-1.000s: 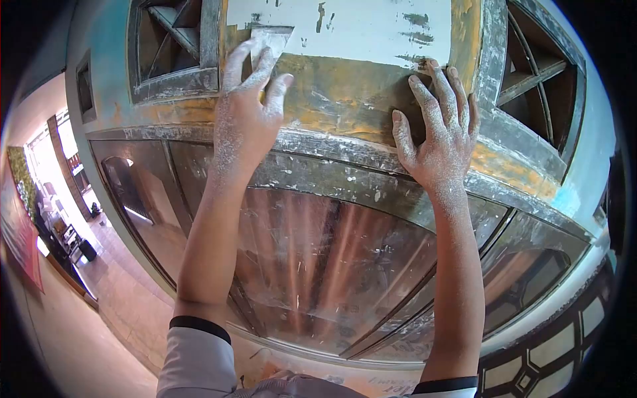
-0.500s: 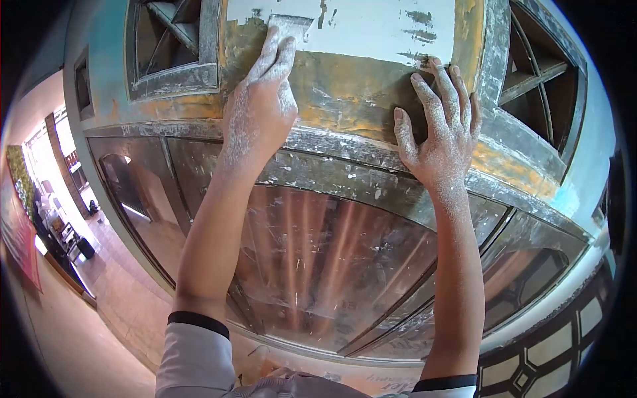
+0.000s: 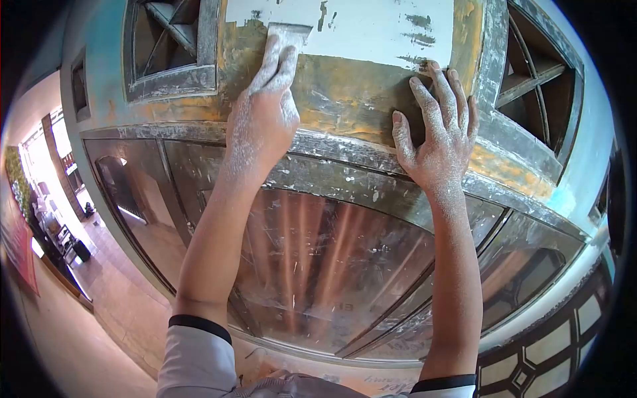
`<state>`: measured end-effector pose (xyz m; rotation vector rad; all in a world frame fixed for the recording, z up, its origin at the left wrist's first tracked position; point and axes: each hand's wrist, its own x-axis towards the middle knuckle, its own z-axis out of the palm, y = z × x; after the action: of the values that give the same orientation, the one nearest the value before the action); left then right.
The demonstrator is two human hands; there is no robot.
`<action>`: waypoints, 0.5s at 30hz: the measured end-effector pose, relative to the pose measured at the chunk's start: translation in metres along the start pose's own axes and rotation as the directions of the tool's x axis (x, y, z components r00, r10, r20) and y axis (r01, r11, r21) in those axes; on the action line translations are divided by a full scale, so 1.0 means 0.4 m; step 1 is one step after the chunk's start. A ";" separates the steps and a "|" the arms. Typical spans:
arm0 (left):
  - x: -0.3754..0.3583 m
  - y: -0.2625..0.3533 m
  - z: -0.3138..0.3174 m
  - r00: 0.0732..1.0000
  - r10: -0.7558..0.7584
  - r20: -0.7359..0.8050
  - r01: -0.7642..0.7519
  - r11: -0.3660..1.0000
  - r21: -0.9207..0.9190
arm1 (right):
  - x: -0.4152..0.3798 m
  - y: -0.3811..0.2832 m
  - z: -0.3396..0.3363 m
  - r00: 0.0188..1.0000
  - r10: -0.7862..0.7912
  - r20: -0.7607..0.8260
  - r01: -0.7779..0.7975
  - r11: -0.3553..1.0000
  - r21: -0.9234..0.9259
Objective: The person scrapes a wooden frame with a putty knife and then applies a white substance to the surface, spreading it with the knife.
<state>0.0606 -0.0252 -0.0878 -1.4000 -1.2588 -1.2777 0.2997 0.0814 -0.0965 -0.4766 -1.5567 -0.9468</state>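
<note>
My left hand (image 3: 267, 109), dusted with white powder, is closed round a scraper (image 3: 292, 30). Two of its fingers stretch along the flat blade, whose wide edge lies against the white part of the panel (image 3: 371, 36). Most of the scraper's grip is hidden in my palm. To the right, my right hand (image 3: 441, 136) rests with fingers spread on the panel's brown and ochre lower part, fingertips close to the lower border of the white area. White dust covers this hand and wrist too. Dark patches mark the white surface between both hands and above them.
Weathered frames with crossed slats (image 3: 174, 33) flank the panel, a second lattice opening (image 3: 537, 79) being on the right. Below runs a scuffed ledge (image 3: 345, 147) over glass panes (image 3: 318, 252). A tiled floor (image 3: 126, 285) stretches off to the left, and a patterned metal grille (image 3: 531, 361) stands lower right.
My left hand has slid slightly down the panel with the scraper. The right hand keeps nearly the same place, and the view has shifted a little.
</note>
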 end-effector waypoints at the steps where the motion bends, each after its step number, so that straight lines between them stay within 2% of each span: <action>1: -0.002 0.000 0.003 1.000 -0.002 -0.004 0.002 1.000 0.007 | -0.001 0.000 0.001 1.000 0.000 0.000 0.000 1.000 -0.006; 3: 0.014 -0.005 0.005 1.000 -0.007 -0.010 0.007 1.000 0.013 | 0.000 -0.002 0.002 1.000 -0.004 0.000 0.004 1.000 -0.012; 5: 0.063 -0.010 -0.009 0.997 0.072 -0.019 -0.071 0.997 0.036 | 0.000 -0.003 0.002 1.000 -0.001 0.003 0.001 1.000 -0.007; 6: 0.069 0.024 -0.046 0.973 -0.134 0.185 0.121 0.989 0.081 | 0.002 -0.003 -0.001 1.000 0.000 0.008 0.000 1.000 -0.002; 7: 0.058 0.020 -0.043 0.973 -0.136 0.184 0.123 0.989 0.083 | 0.002 -0.003 0.000 1.000 -0.001 0.008 0.001 1.000 0.001; 9: 0.023 -0.002 -0.014 1.000 0.018 0.014 -0.018 1.000 -0.013 | 0.002 -0.002 -0.001 1.000 -0.002 0.010 0.002 1.000 0.000; 10: -0.001 -0.016 0.000 0.999 0.051 -0.007 -0.051 0.997 0.063 | 0.001 -0.003 -0.002 1.000 -0.002 0.009 0.002 1.000 0.000; 14: 0.044 0.004 -0.011 1.000 -0.001 0.009 0.002 1.000 -0.029 | 0.002 -0.003 0.000 1.000 0.000 0.007 0.000 1.000 -0.009; 15: 0.073 0.024 -0.036 0.992 -0.065 0.109 0.061 0.997 0.041 | 0.002 -0.003 0.000 1.000 0.001 0.012 0.000 1.000 -0.009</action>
<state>0.0674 -0.0370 -0.0566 -1.4310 -1.4047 -1.2263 0.2987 0.0808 -0.0962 -0.4897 -1.5633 -0.9527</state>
